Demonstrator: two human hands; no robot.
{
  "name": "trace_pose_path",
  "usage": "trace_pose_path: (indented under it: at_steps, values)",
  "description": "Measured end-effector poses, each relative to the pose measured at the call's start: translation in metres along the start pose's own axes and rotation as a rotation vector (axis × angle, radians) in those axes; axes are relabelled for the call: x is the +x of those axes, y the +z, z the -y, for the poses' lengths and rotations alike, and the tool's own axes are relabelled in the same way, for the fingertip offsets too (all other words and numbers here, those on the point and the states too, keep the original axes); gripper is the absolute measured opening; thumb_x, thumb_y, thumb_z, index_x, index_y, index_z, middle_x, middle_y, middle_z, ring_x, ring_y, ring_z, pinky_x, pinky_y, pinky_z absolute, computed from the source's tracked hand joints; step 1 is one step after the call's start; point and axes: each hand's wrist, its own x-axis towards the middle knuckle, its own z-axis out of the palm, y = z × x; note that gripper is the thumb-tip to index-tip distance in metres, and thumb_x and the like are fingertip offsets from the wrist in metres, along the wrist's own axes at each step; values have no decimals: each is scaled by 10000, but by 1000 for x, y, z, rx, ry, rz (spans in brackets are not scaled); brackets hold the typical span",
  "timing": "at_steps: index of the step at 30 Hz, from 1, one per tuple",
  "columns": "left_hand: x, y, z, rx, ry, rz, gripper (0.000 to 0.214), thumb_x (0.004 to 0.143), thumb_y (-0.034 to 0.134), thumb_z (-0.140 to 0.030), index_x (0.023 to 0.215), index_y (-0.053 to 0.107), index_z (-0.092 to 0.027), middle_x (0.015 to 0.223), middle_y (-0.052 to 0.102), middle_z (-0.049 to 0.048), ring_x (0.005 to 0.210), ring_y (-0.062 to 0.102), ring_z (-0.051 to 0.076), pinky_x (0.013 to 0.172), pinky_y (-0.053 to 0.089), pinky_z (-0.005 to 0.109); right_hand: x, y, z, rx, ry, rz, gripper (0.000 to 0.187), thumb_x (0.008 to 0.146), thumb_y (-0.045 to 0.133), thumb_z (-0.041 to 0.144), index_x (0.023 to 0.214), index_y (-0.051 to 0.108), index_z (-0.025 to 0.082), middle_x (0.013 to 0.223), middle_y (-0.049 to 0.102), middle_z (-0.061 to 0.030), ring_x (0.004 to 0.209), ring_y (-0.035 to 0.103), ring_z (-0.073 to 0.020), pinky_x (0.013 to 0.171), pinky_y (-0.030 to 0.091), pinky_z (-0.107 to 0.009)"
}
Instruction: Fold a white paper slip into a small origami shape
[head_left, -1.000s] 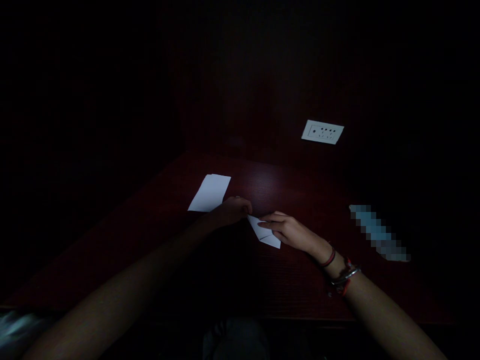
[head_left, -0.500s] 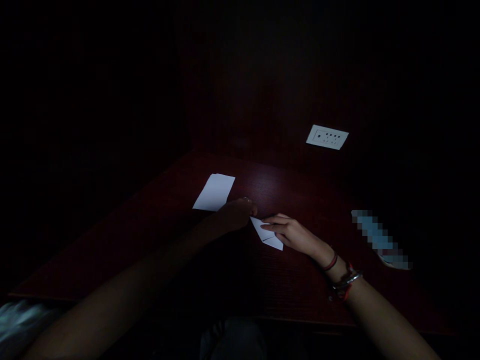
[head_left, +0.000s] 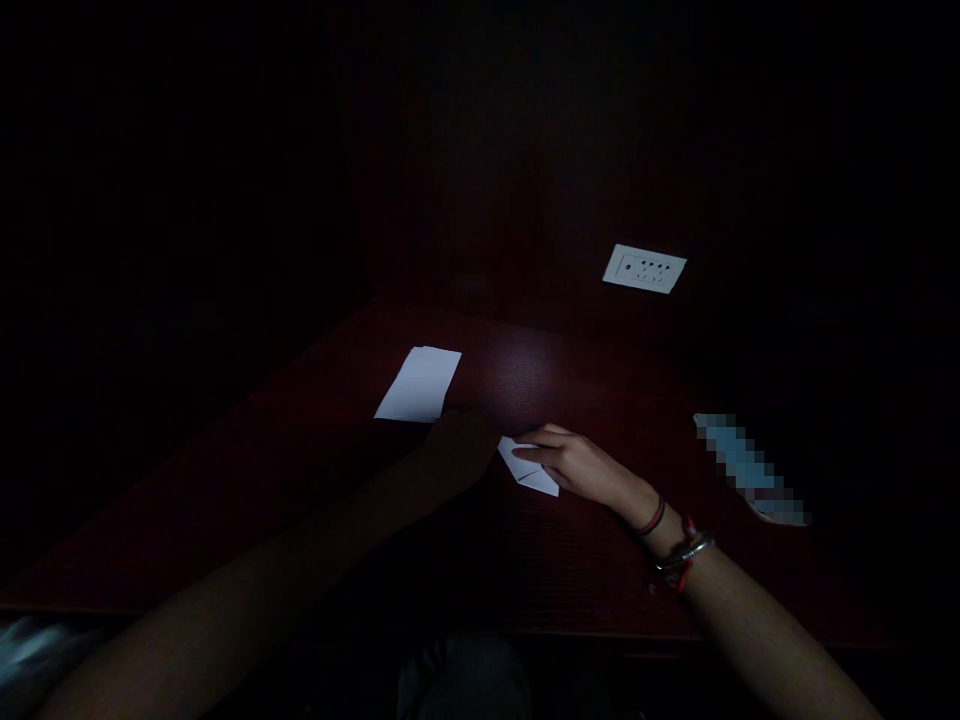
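Note:
A small folded white paper (head_left: 531, 468) lies on the dark red table (head_left: 570, 560) in the middle of the view. My right hand (head_left: 577, 462) rests on its right side, fingers stretched out flat and pressing it down. My left hand (head_left: 466, 446) sits at the paper's left edge, in shadow, and its fingers are too dark to make out. A second, flat white sheet (head_left: 420, 384) lies just beyond my left hand.
A white socket plate (head_left: 645, 268) is set in the dark wall at the back right. A blurred pale object (head_left: 750, 468) lies on the table at the right. The room is very dark, and the table's near edge runs across the bottom.
My left hand has slid slightly down and toward me into shadow, covering more of the folded paper's left tip. The right hand stays pressed on the paper.

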Motion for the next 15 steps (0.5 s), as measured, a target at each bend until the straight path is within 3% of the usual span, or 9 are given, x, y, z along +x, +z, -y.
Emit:
trace_pose_path:
  at_steps: [15]
  values:
    - [-6, -15, -12, 126, -46, 109, 285, 730, 394, -167, 970, 540, -121, 900, 571, 125, 811, 516, 266, 676, 357, 367, 0, 1, 0, -12, 1, -6, 336, 774, 366, 88, 1065, 499, 187, 1050, 516, -55, 945, 447, -149, 791, 414, -301]
